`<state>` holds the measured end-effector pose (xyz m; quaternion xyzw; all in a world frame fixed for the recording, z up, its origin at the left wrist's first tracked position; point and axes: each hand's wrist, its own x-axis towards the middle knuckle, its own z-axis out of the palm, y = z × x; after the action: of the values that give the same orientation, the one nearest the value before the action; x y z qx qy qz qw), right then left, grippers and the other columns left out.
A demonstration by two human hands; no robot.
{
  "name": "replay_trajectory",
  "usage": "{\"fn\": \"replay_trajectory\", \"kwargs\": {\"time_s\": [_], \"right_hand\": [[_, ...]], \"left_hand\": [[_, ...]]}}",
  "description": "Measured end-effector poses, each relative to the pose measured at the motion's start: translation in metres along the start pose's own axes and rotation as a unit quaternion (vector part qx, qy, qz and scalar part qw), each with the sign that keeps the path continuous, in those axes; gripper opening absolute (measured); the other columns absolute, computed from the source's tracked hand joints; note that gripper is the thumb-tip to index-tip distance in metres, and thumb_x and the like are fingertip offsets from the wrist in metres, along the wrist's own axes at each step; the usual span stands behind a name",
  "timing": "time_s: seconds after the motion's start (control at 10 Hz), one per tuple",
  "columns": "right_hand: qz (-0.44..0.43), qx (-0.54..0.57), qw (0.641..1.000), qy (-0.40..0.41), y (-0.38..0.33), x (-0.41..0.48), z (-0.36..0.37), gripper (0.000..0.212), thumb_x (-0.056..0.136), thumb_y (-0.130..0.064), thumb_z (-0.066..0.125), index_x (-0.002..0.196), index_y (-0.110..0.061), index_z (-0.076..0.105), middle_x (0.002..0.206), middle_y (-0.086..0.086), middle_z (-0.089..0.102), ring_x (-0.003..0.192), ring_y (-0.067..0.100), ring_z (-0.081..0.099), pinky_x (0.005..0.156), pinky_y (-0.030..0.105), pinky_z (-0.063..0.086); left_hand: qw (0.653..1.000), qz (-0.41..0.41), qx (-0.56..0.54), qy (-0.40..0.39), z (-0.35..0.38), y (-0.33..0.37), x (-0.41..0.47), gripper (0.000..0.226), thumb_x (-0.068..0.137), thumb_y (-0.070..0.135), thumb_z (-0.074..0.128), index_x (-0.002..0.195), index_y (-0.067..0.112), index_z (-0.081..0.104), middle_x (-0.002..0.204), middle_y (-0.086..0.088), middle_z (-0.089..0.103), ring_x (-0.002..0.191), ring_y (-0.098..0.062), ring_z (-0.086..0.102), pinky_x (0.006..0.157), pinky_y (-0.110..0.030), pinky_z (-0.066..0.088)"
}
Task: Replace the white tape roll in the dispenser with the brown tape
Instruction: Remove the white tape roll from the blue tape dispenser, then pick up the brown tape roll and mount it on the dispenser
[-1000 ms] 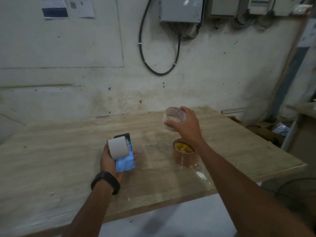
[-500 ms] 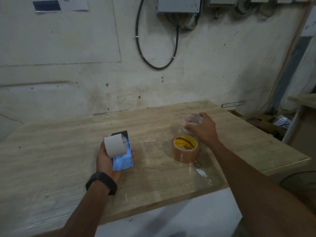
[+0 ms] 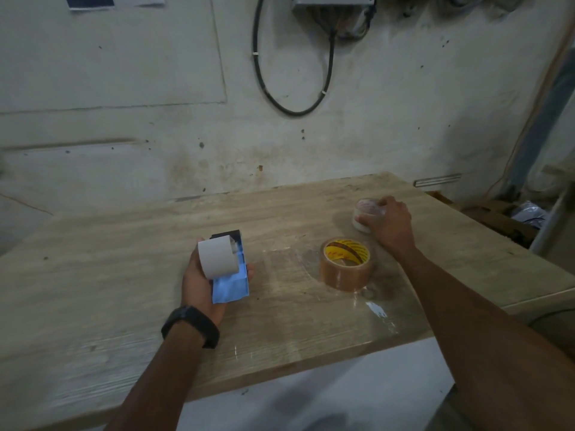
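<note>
The white roll is out of the dispenser, so the swap stands at its midpoint: the old roll is being parked and the new 1 has not yet been picked up.

The right hand (image 3: 389, 223) reaches to the far right part of the worktop (image 3: 124, 275), its fingers (image 3: 368, 218) curled over the white tape roll (image 3: 362, 209), which appears to sit on the wood. The left hand (image 3: 199, 284) holds the blue tape dispenser (image 3: 231, 284) just above the worktop, fingers wrapped around its body from beneath. A pale cylinder (image 3: 217, 258), probably the bare spindle hub, points up and toward the camera. A dark wristband (image 3: 191, 325) sits on that wrist.

The brown tape roll (image 3: 345, 275) lies flat on the worktop between the 2 hands, nearer the right hand, yellow core label facing up and nothing touching it.

The next move, as I judge it, is for the right hand to let go of the white roll, come back a short way and grip the brown roll by its outer rim. It must then be turned so its core lines up with the hub and pushed on squarely. Which way the tape should unwind cannot be read from here.
</note>
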<state>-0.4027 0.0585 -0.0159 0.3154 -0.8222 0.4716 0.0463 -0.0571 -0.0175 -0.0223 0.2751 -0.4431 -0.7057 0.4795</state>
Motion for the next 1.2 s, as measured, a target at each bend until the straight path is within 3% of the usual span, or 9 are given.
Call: {"fn": "replay_trajectory", "kwargs": {"time_s": [0.1,0.2,0.4,0.5,0.6,0.7,0.8,1.1,1.2], "right_hand": [[0.016,-0.001,1.0,0.0,0.004,0.0,0.004,0.068,0.067,-0.038,0.085,0.119,-0.005,0.056,0.12,0.022,0.06,0.114,0.036,0.055,0.091,0.038,0.045],[0.044,0.001,0.999,-0.003,0.005,-0.001,0.005,0.077,0.063,-0.043,0.084,0.122,-0.004,0.055,0.121,0.021,0.062,0.113,0.034,0.059,0.089,0.039,0.05],[0.042,-0.028,0.998,-0.043,0.003,0.0,-0.003,0.084,0.068,-0.046,0.081,0.134,-0.006,0.047,0.133,0.021,0.053,0.12,0.037,0.053,0.095,0.042,0.047],[-0.018,-0.081,0.996,0.018,-0.003,-0.006,-0.014,0.068,0.075,-0.056,0.069,0.127,-0.014,0.053,0.134,0.013,0.052,0.118,0.035,0.052,0.096,0.045,0.046],[-0.083,-0.037,0.996,-0.024,-0.021,-0.008,-0.022,0.042,0.08,-0.05,0.069,0.102,-0.014,0.067,0.106,0.008,0.069,0.098,0.024,0.062,0.08,0.031,0.047],[-0.128,-0.014,0.985,-0.117,-0.038,-0.017,-0.03,0.037,0.079,-0.054,0.071,0.09,-0.019,0.07,0.09,-0.004,0.071,0.084,0.01,0.064,0.065,0.022,0.043],[-0.156,-0.022,0.972,-0.175,-0.047,-0.027,-0.039,0.041,0.076,-0.063,0.069,0.09,-0.025,0.071,0.091,-0.01,0.071,0.084,0.004,0.064,0.067,0.024,0.047],[-0.208,-0.046,0.904,-0.37,-0.038,-0.067,-0.059,0.081,0.071,-0.071,0.068,0.139,-0.032,0.048,0.132,-0.011,0.055,0.115,0.01,0.055,0.096,0.032,0.048],[-0.229,-0.081,0.893,-0.378,-0.039,-0.071,-0.06,0.086,0.073,-0.059,0.075,0.145,-0.025,0.042,0.133,-0.01,0.051,0.117,0.009,0.052,0.097,0.028,0.044]], "left_hand": [[0.998,-0.01,-0.055,0.003,0.002,0.003,0.0,0.053,0.107,0.004,0.033,0.083,0.025,0.075,0.066,0.011,0.075,0.06,-0.005,0.073,0.053,-0.023,0.059],[0.981,0.008,-0.116,-0.156,-0.006,-0.005,0.013,0.06,0.109,0.032,0.017,0.118,0.018,0.074,0.123,-0.005,0.072,0.114,-0.014,0.067,0.113,-0.024,0.039],[0.995,-0.002,-0.093,-0.041,-0.009,-0.007,0.009,0.021,0.092,0.007,0.061,0.093,0.022,0.075,0.073,0.005,0.077,0.064,-0.013,0.075,0.064,-0.032,0.063],[0.967,-0.069,-0.216,-0.113,-0.009,-0.007,0.01,0.043,0.046,0.043,0.094,0.076,0.015,0.083,0.088,-0.006,0.077,0.072,-0.018,0.075,0.083,-0.033,0.057],[0.943,-0.066,-0.248,-0.21,-0.009,-0.006,0.013,0.059,0.051,0.037,0.098,0.098,0.007,0.08,0.108,-0.011,0.076,0.096,-0.02,0.075,0.104,-0.029,0.044],[0.963,-0.061,-0.207,-0.162,-0.004,-0.002,0.011,0.046,0.065,0.038,0.092,0.093,0.003,0.08,0.105,-0.014,0.076,0.093,-0.022,0.076,0.094,-0.035,0.055],[0.97,-0.086,-0.214,-0.074,0.0,0.0,0.005,0.068,0.104,0.046,0.035,0.072,0.009,0.082,0.085,-0.008,0.078,0.072,-0.019,0.076,0.074,-0.034,0.062],[0.982,-0.089,-0.168,0.011,-0.003,0.002,0.001,0.046,0.098,0.051,0.047,0.094,0.012,0.071,0.088,-0.008,0.071,0.075,-0.022,0.069,0.068,-0.036,0.062],[0.984,-0.086,-0.157,0.015,-0.003,-0.001,0.001,0.059,0.099,0.051,0.044,0.069,0.016,0.081,0.079,-0.006,0.074,0.071,-0.021,0.069,0.066,-0.035,0.062]]}}
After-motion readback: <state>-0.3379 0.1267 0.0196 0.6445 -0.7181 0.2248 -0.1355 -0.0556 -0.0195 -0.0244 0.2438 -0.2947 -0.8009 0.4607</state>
